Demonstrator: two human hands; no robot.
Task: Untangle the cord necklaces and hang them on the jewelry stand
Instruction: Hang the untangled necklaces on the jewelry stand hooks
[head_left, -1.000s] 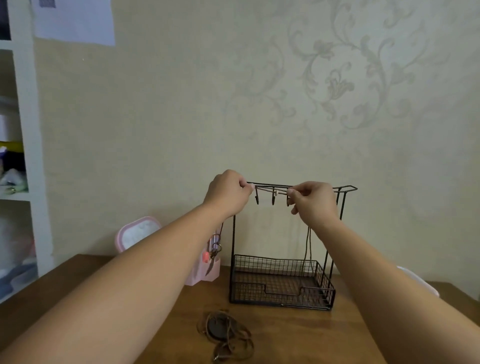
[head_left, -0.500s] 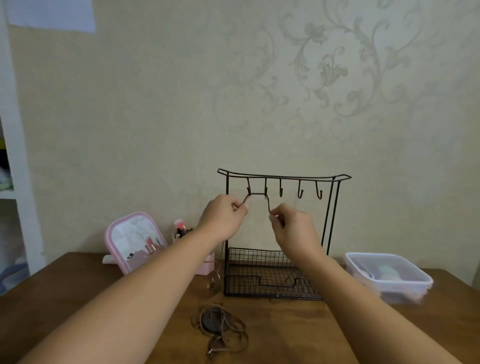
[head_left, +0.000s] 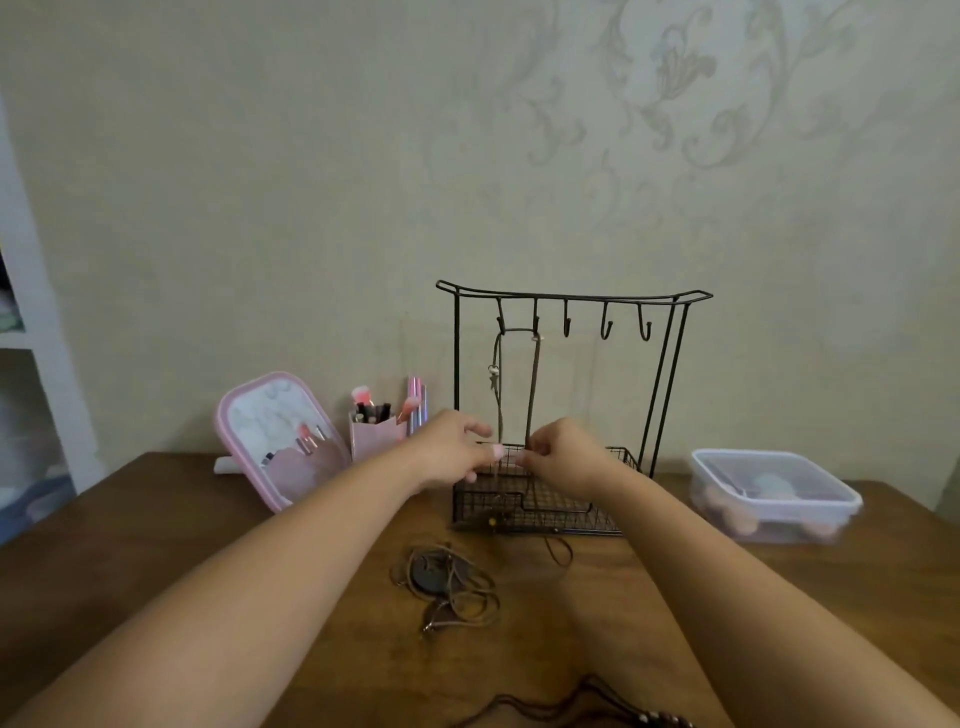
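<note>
On the brown wooden table stands a black wire jewelry stand with a row of hooks on top and a wire basket at the bottom. One brown cord necklace hangs over the two hooks on the left side of the stand. Its two strands drop straight down toward the basket, and a small charm hangs on the left strand.

Both hands are low, just in front of the basket and close to each other. The left hand has its fingers spread and loose, near the hanging cord. I cannot tell if they touch it. The right hand has its fingers curled near the bottom of the cord. It looks like they pinch it, but the picture is too blurry to be sure.

A tangled pile of cord necklaces with a dark round pendant lies on the table in front of the stand. Another dark cord with beads lies at the near edge of the table.

Left of the stand are a pink mirror and a pink cup of makeup brushes. A clear plastic box with a lid sits on the right side of the table.
</note>
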